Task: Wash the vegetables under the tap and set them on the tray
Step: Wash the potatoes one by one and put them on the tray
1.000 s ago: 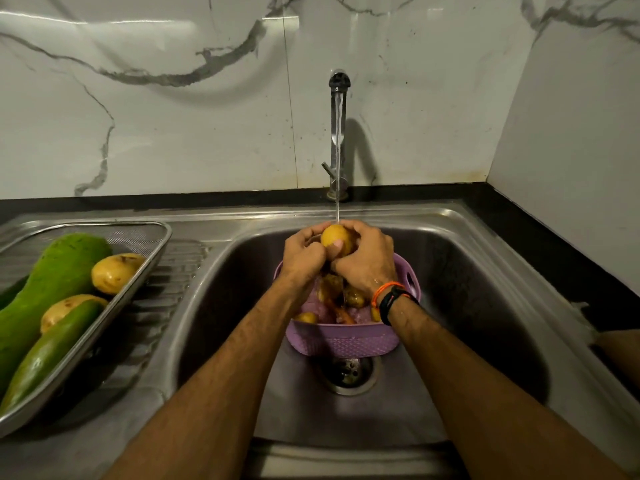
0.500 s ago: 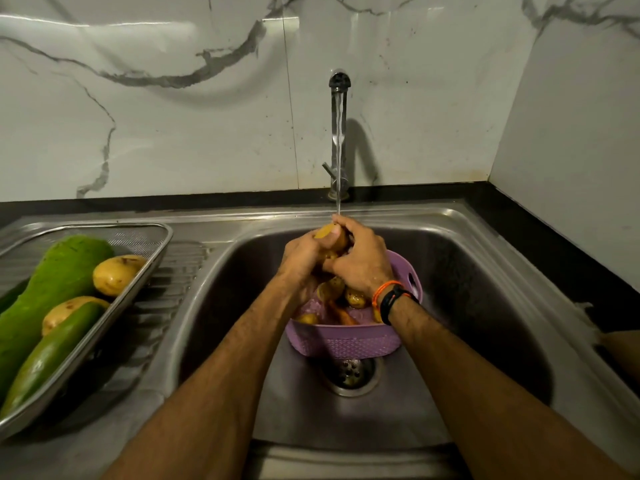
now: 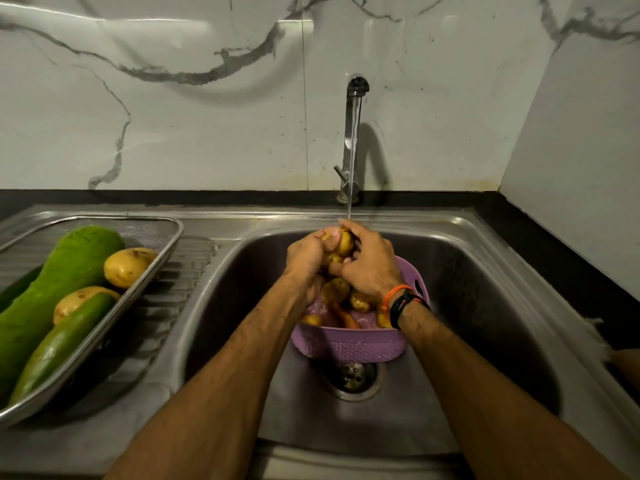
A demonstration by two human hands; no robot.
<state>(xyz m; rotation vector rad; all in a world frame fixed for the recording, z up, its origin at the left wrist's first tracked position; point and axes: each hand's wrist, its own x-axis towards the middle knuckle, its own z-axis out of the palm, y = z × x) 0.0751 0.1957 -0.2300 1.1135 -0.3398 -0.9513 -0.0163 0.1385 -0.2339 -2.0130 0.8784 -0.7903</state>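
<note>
Both hands wrap a yellow potato [image 3: 344, 243] under the running tap [image 3: 354, 140]. My left hand [image 3: 306, 258] grips it from the left and my right hand [image 3: 370, 265] covers it from the right, so most of it is hidden. Below them a purple basket [image 3: 349, 344] sits in the sink and holds several potatoes [image 3: 360, 301] and a carrot [image 3: 344, 318]. On the draining board at the left, a steel mesh tray [image 3: 162, 244] carries a large green gourd [image 3: 59, 282], a cucumber [image 3: 59, 344] and two potatoes [image 3: 124, 266].
The steel sink basin [image 3: 478, 306] has its drain [image 3: 351, 375] just in front of the basket. A marble wall rises behind the tap and at the right. A black counter strip [image 3: 554, 251] runs along the sink's right side.
Both hands have closed further round the potato and turned it under the stream; less of it shows now than a second ago. Tray and basket have not moved.
</note>
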